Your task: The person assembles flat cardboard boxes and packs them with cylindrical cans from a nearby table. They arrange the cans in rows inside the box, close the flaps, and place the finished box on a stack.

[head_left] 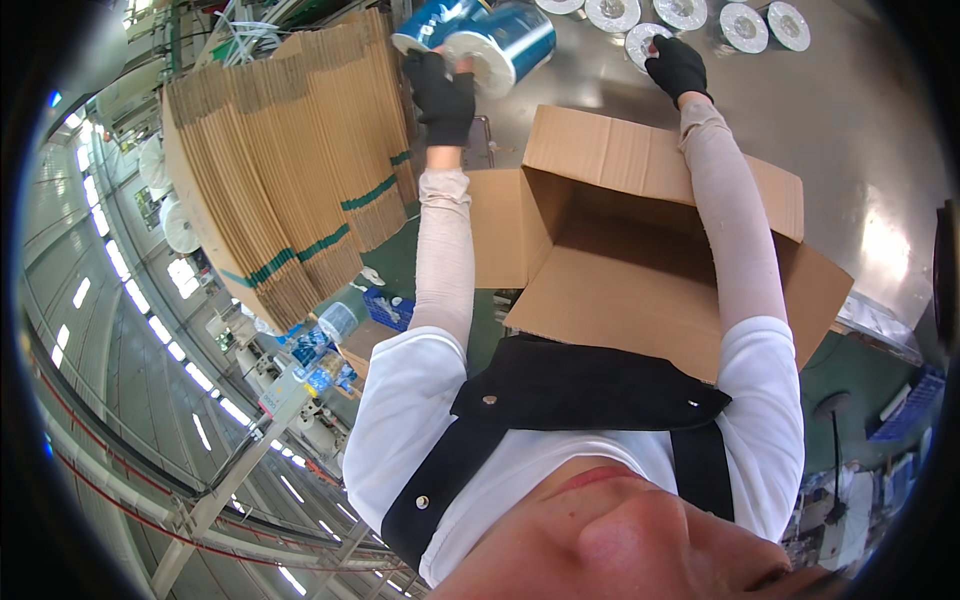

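My left hand (441, 92), in a black glove, grips the white end face of a large blue roll (512, 40) at the top of the view. A second blue roll (432, 18) lies just behind it. In a black glove too, my right hand (678, 66) is closed over a small silvery roll (642, 40) on the metal table (860, 150). Between my forearms and below both hands stands an open brown cardboard box (640, 260) with its flaps spread; what shows of its inside holds nothing.
A row of small silvery rolls (745, 25) lies along the table's far edge. A tall stack of flattened cardboard boxes (290, 170) with green straps leans at the left. Blue crates (385, 308) and bottles sit on the floor below it.
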A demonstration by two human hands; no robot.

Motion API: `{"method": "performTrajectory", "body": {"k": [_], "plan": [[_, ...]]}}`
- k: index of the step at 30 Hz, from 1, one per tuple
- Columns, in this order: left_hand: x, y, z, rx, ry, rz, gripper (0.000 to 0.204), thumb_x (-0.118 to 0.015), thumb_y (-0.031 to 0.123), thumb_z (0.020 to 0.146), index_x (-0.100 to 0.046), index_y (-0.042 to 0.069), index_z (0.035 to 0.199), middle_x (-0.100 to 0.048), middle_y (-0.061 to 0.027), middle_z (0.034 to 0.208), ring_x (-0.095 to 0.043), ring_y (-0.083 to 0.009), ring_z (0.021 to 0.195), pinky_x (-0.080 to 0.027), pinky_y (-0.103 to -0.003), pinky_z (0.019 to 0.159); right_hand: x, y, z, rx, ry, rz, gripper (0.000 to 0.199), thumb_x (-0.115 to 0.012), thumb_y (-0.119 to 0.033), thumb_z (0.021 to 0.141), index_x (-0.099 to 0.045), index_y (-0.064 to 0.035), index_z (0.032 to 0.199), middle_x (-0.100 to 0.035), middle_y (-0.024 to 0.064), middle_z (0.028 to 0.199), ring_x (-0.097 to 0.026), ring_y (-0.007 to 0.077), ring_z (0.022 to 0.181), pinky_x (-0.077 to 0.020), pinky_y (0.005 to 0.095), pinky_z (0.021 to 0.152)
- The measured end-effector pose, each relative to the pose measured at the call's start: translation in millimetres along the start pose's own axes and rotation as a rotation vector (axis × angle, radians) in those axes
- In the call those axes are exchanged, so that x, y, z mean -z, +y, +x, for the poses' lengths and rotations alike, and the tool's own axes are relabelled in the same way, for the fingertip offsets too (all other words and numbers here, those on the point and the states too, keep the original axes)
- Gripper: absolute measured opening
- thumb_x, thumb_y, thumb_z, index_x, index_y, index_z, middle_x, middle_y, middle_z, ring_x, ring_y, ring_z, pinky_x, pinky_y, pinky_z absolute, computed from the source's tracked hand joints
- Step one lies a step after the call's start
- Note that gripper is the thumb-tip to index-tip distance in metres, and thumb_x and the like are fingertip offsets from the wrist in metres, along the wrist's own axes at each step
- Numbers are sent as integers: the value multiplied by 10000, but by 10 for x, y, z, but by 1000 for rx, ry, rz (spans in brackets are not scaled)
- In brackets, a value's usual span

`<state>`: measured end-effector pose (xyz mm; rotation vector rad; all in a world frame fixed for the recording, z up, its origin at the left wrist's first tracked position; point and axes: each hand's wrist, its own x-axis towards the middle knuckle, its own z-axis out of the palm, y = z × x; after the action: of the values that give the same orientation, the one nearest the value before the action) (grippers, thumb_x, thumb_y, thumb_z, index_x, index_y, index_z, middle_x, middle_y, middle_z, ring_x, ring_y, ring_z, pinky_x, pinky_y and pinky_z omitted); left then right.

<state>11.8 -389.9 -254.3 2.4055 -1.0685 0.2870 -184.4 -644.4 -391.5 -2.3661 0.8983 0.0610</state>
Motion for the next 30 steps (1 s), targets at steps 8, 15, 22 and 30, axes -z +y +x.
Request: {"method": "performTrajectory", "body": {"k": [8, 15, 22, 30], "plan": [[-145, 212, -287, 251, -124, -746, 336, -624, 255, 846, -532, 34, 1082, -483, -141, 1030, -501, -283, 984, -401, -358, 858, -365, 393, 362, 201, 154, -305, 473, -682, -225, 620, -588, -206, 1083, -457, 225, 1212, -453, 396, 1101, -382, 487, 895], [248, 351, 265, 68, -412, -672, 442, -605, 486, 808, -609, 147, 1091, -457, -160, 1185, -482, -337, 1116, -412, -391, 898, -116, 270, 646, 117, -150, -475, 472, -697, -245, 638, -588, -212, 1095, -535, 150, 1023, -513, 340, 974, -427, 467, 750], [305, 397, 332, -54, -414, -691, 423, -587, 490, 814, -617, 172, 1091, -425, -168, 1238, -473, -354, 1142, -423, -396, 906, -169, 259, 616, 98, -98, -490, 529, -699, -282, 659, -550, -255, 1165, -530, 145, 1069, -510, 337, 1007, -420, 463, 775], [558, 542, 196, -109, -378, -620, 412, -566, 492, 825, -620, 178, 1086, -416, -187, 1276, -462, -363, 1154, -413, -407, 913, 77, 202, 442, 93, -163, -372, 467, -689, -317, 661, -595, -214, 1107, -547, 151, 1058, -532, 338, 1000, -427, 458, 790]]}}
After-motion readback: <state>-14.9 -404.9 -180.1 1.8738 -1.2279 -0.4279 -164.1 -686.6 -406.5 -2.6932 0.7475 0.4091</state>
